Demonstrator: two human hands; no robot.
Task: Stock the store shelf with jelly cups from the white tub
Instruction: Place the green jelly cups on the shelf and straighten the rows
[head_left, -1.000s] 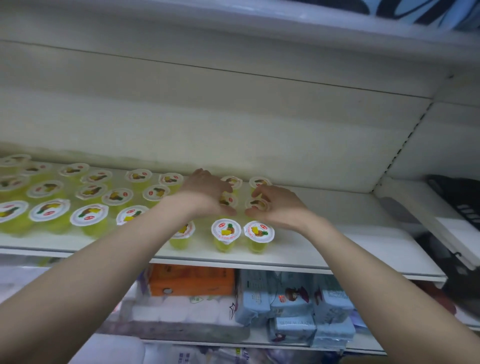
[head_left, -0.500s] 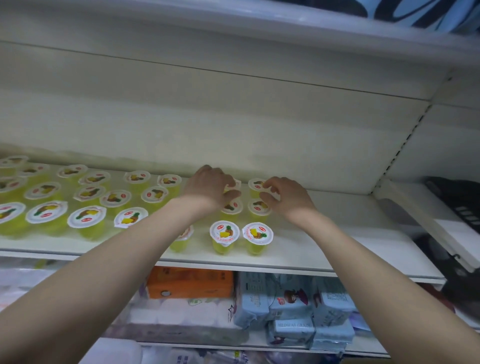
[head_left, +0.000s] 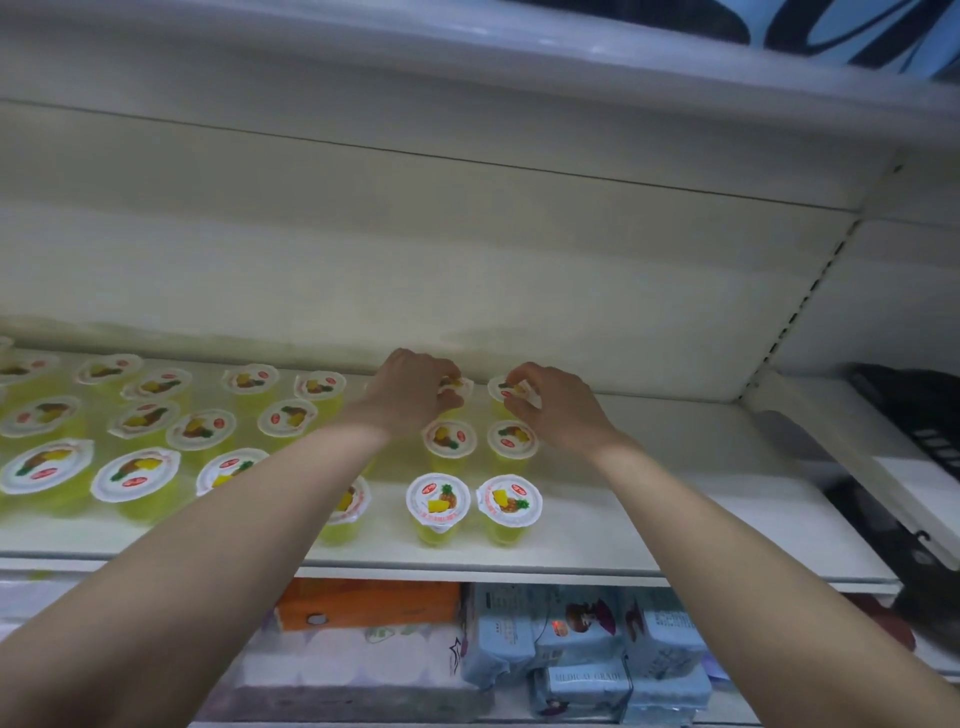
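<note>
Shelf (head_left: 649, 525) stocking looks well advanced: jelly cups (head_left: 208, 431) fill it from nine o'clock to centre, with bare board toward three. Left hand (head_left: 410, 395) and right hand (head_left: 556, 405) each pinch a back-row cup at twelve. No tub shows.

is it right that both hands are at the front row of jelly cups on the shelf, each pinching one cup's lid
Not quite. The head view shows the left hand and right hand at the back row of jelly cups on the shelf, not the front. Each does pinch one cup's lid; the front-row cups stand untouched.
</note>
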